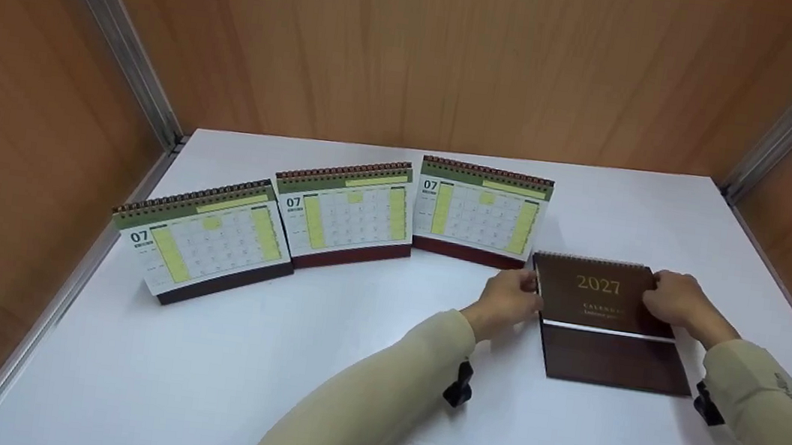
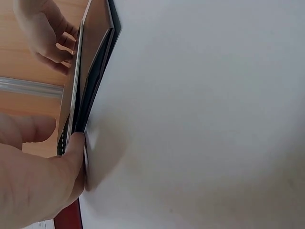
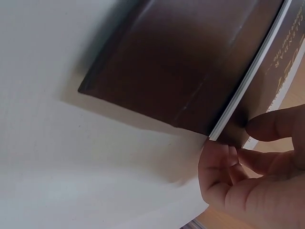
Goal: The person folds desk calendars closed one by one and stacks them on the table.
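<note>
A dark brown 2027 desk calendar [image 1: 595,292] lies low at the right, its gold-lettered cover facing up and its bare base panel [image 1: 617,359] toward me. My left hand [image 1: 505,304] holds its left edge near the spiral binding, with curled fingers at the side. At the opposite edge, my right hand [image 3: 267,167] pinches the page block, thumb on the cover and fingers beneath. Seen from the left wrist, the calendar stands slightly folded, with a dark gap between pages and base.
Three spiral desk calendars stand upright in an arc, all showing 07: a left one [image 1: 212,245], a middle one [image 1: 347,216] and a right one [image 1: 480,214] close to my left hand. Wooden panels [image 1: 417,51] with metal corner posts enclose the white table [image 1: 194,387].
</note>
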A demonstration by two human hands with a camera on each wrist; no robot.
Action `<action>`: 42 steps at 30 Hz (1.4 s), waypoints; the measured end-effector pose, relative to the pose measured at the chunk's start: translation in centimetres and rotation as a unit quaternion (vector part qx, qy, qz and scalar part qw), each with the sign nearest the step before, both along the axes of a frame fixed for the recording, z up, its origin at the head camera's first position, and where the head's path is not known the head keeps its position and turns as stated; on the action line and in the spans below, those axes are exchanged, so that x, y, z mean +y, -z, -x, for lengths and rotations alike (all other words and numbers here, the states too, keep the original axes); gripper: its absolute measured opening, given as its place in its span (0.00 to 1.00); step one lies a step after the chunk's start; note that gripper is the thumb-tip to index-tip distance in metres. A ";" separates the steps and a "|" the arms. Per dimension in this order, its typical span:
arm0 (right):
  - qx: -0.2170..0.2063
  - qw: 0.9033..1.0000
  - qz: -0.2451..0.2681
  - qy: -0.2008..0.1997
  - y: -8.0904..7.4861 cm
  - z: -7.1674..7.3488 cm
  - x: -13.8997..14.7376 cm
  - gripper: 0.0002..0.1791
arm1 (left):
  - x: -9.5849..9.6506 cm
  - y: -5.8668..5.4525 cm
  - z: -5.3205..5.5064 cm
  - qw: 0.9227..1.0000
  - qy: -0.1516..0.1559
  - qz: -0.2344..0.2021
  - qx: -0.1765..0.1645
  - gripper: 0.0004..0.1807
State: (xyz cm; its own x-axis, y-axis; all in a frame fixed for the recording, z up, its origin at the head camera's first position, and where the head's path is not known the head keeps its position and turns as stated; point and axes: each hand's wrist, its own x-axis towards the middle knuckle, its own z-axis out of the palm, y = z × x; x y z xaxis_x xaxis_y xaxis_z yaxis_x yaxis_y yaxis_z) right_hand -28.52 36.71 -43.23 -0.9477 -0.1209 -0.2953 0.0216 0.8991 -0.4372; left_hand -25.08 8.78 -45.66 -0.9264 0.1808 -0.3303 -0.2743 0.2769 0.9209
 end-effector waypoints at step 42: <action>0.035 0.972 0.229 0.031 -6.3 0.0 -10.7 0.43 | -13.1 -2.9 -0.9 0.984 -0.048 0.053 0.165 0.43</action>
State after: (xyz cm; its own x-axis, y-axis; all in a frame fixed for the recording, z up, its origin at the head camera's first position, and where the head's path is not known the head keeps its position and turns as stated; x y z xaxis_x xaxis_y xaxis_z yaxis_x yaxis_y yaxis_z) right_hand -28.52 25.97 -36.88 -0.9731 -0.1670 -0.1588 0.0253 0.6074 -0.7940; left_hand -24.19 -4.32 -42.74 -0.9974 0.0687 -0.0204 0.0060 0.3641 0.9313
